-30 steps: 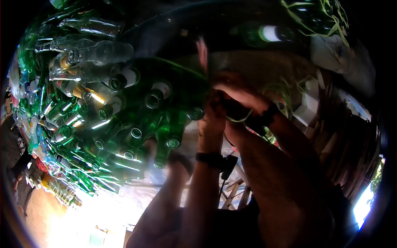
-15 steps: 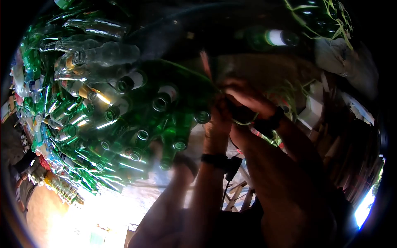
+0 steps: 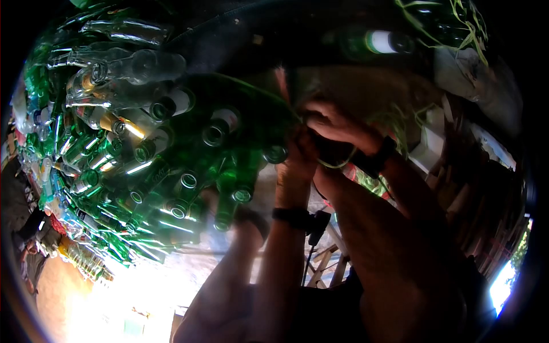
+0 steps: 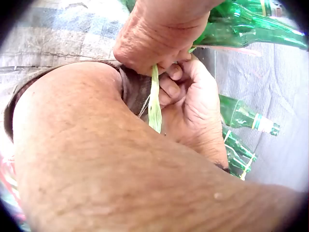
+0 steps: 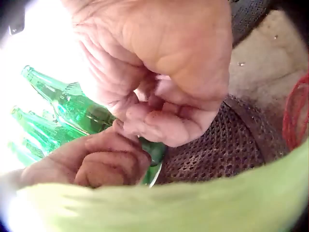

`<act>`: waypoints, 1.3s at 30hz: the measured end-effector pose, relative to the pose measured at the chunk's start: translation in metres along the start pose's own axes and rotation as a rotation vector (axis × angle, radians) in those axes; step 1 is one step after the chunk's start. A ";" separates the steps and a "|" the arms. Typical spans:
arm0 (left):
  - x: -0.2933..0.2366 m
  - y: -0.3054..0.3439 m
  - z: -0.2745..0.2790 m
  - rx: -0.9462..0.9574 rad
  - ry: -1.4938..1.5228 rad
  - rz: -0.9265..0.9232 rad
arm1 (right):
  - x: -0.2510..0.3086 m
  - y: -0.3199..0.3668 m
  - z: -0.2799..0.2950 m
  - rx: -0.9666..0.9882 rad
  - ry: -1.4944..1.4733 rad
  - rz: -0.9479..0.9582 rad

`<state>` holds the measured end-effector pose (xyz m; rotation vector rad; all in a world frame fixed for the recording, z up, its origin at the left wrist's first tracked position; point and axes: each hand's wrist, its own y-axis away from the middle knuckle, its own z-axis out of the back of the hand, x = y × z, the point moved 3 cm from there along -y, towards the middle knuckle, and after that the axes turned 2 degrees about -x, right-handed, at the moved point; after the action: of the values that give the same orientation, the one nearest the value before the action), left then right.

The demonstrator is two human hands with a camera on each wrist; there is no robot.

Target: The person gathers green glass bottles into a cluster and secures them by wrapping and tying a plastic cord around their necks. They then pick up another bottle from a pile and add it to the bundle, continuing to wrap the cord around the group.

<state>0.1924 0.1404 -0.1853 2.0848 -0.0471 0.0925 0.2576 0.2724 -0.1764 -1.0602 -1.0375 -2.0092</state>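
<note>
Far left in the head view, a heap of clear glass bottles (image 3: 131,68) is seen, with a packed cluster of green glass bottles (image 3: 189,166) just beside and below it, open mouths turned toward the camera. At the right edge of that cluster the left hand (image 3: 297,154) is raised, a black wrist band (image 3: 291,216) worn below it. Its fingers (image 5: 96,164) are curled tight and pressed against a green bottle neck; whether anything is gripped inside them cannot be told. Touching it from above and to the right, the right hand (image 3: 337,123) is closed, and a flat pale green plastic strip (image 4: 154,101) is pinched between its fingertips (image 4: 159,60). The strip is held at the meeting point of the two hands, hangs straight down from the right hand in the left wrist view, and lies against the left hand's curled fingers. A dark perforated mesh surface (image 5: 217,145) is seen behind both hands in the right wrist view, with a red loop (image 5: 294,111) at its far right. Top right in the head view, a green bottle with a white label (image 3: 377,43) lies on its side, and loose pale green strands (image 3: 446,17) are tangled beyond it.
</note>
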 end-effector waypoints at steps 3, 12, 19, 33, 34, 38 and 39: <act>0.000 0.002 0.001 0.004 0.014 0.005 | 0.002 0.000 0.002 0.054 0.097 0.059; -0.003 0.003 0.002 0.018 -0.080 0.019 | 0.021 0.000 0.015 0.193 0.226 0.086; 0.000 0.002 0.006 -0.028 -0.071 0.031 | 0.001 0.021 0.022 0.117 0.379 0.015; -0.003 0.013 -0.005 -0.048 -0.134 -0.001 | 0.023 0.025 0.070 -0.114 0.304 -0.112; -0.003 0.013 -0.005 -0.048 -0.133 -0.004 | 0.031 0.025 0.070 -0.266 0.287 0.007; -0.004 0.012 -0.005 -0.023 -0.125 -0.022 | 0.044 0.036 0.074 -0.326 0.202 -0.094; -0.003 0.012 -0.005 -0.006 -0.129 -0.020 | 0.052 0.038 0.070 -0.326 0.202 -0.095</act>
<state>0.1884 0.1386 -0.1730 2.0825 -0.1051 -0.0542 0.2892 0.3051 -0.0929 -0.9562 -0.6822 -2.3633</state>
